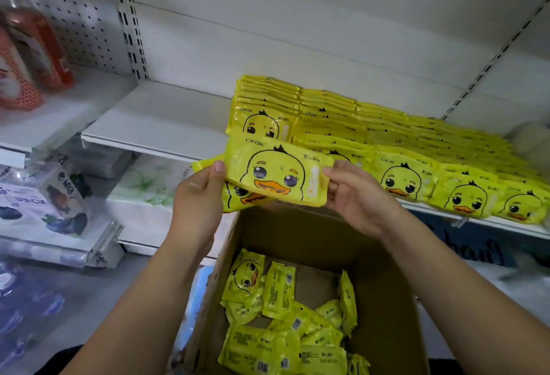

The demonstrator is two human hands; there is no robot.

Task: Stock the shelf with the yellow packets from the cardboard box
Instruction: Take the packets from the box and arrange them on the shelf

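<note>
**Shelf stock: yellow duck-face packets**

White metal shelf (pixel 154 118): right part filled with overlapping rows of yellow duck-face plastic packets (pixel 401 178).
Open brown cardboard box (pixel 384 300), below the shelf edge: loose packets (pixel 279 288) at the bottom.
Single held packet (pixel 276 175): above the box, before the shelf, gripped at its ends by left hand (pixel 196 196) and right hand (pixel 354 196).

Both hands, left hand (pixel 198 196) and right hand (pixel 354 193), hold yellow packets (pixel 276 175) above the box (pixel 384 300)
</note>
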